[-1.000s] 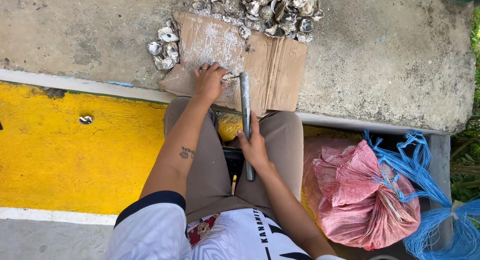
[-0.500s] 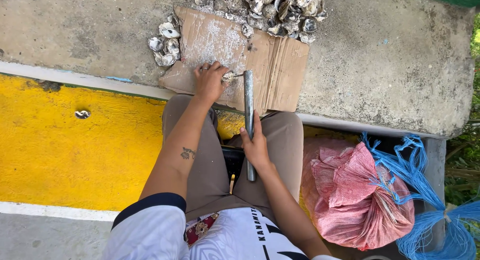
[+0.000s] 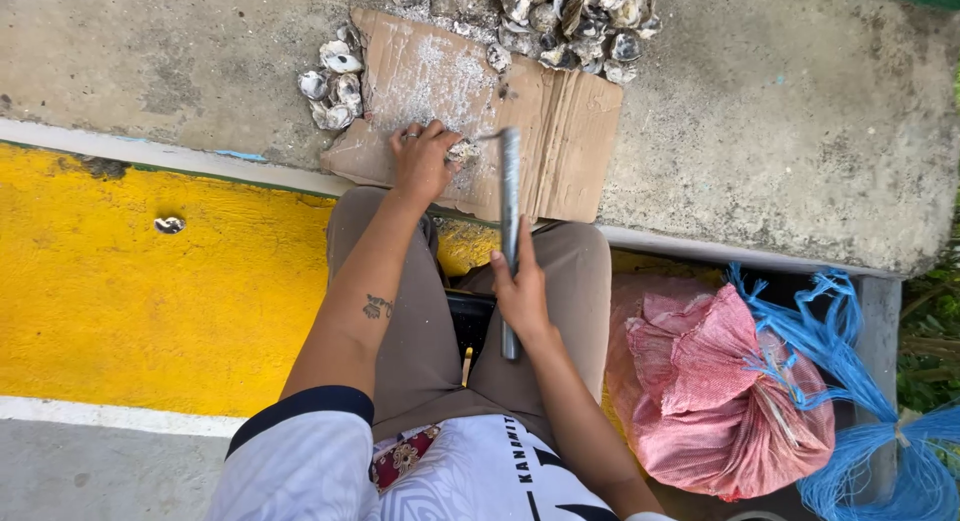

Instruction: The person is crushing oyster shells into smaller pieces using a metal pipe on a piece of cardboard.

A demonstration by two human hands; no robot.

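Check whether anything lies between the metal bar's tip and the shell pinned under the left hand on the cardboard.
Nothing visible does. The metal bar, held in the right hand, points its tip right at the shell that the left hand presses onto the cardboard; only the holding fingers sit close by.

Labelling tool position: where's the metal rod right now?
Head view, centre: the metal rod is gripped near its lower end by the right hand, its tip over the cardboard sheet, beside the shell under the left hand.
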